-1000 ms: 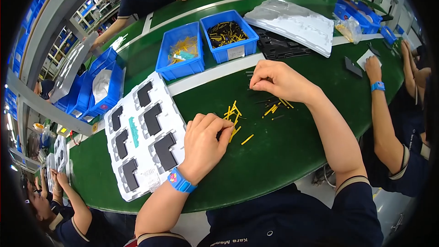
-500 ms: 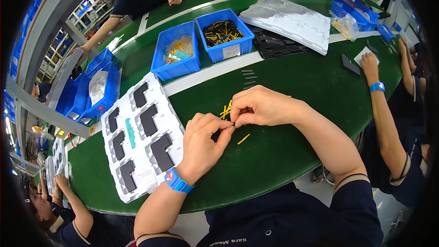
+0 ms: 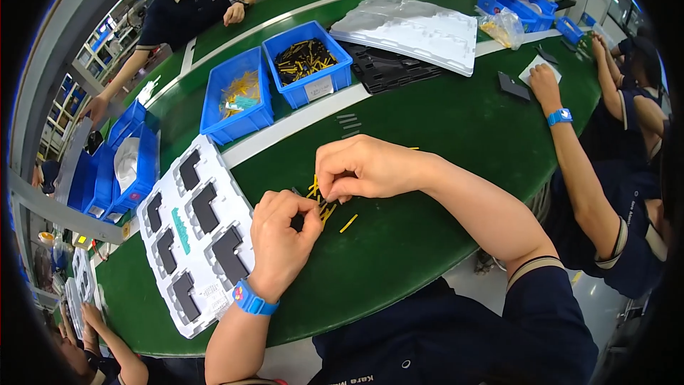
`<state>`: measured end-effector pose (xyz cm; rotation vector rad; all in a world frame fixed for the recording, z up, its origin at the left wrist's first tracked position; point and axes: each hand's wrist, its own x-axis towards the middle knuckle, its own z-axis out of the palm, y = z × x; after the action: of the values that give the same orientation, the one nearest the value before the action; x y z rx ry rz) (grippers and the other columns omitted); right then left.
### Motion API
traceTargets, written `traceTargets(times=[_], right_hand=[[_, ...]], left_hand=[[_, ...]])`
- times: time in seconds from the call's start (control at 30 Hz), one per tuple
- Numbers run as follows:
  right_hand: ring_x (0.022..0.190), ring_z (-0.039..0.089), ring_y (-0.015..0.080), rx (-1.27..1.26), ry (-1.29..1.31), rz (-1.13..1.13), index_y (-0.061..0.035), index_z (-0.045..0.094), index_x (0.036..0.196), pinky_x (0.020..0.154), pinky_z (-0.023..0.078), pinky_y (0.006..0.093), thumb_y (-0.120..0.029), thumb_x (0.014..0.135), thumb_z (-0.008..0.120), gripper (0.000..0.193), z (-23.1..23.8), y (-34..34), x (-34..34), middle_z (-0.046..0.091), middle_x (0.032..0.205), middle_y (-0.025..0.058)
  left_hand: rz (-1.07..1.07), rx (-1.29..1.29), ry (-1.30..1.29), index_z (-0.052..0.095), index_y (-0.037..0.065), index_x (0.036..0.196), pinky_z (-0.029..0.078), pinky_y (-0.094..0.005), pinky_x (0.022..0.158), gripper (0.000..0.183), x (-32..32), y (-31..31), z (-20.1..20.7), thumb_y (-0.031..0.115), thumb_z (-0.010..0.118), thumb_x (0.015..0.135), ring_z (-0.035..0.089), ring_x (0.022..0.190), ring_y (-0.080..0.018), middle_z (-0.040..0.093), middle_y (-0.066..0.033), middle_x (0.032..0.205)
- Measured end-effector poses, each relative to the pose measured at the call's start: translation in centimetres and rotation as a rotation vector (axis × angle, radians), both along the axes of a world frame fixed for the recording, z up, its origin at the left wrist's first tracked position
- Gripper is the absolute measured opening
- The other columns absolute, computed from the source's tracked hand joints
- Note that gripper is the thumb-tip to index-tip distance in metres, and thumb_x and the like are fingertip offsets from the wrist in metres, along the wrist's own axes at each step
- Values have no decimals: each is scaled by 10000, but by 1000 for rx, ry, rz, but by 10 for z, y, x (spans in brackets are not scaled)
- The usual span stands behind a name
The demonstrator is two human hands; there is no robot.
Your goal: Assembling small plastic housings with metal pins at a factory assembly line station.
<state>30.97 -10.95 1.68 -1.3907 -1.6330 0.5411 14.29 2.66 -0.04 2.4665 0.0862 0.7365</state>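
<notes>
My left hand (image 3: 283, 232) is closed in a pinch, thumb against forefinger, and wears a blue wristband (image 3: 254, 299). A small dark piece (image 3: 296, 191) shows beside its fingers; whether the hand grips it I cannot tell. My right hand (image 3: 367, 167) is also pinched, its fingertips close to the left ones, over a small heap of yellow strips (image 3: 328, 214). What lies between its fingertips is too small to make out. One loose yellow strip (image 3: 348, 223) lies to the right of the heap. Several dark grey strips (image 3: 348, 125) lie in a row beyond my right hand.
At left is a white tray (image 3: 161, 271) with several black L-shaped parts (image 3: 229, 253). Blue bins hold yellow strips (image 3: 243, 89) and black and yellow pieces (image 3: 306, 60). White trays (image 3: 406, 28) rest on a black tray (image 3: 392, 69). A co-worker's hand (image 3: 545, 85) is at right.
The view has shifted, so the table's contents sit further left. My hands have drawn slightly apart, and my right fingertips are now over the yellow strips.
</notes>
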Motion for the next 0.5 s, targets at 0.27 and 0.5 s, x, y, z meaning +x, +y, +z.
traceTargets(times=[0.27,0.5], right_hand=[[711,642,237,-12,-43,-60,1,623,856,643,504,344,-44,770,695,120,2,-2,-5,643,788,113],[731,632,223,106,-215,-79,-32,642,827,621,494,324,-32,764,706,90,-3,-3,-7,617,800,68]], left_hand=[[5,-40,-21,602,24,751,432,-338,657,54,-4,-7,6,17,654,763,541,727,-234,586,-73,721],[22,-47,4,607,53,726,433,-357,658,74,0,-4,0,14,670,730,542,713,-244,602,-52,726]])
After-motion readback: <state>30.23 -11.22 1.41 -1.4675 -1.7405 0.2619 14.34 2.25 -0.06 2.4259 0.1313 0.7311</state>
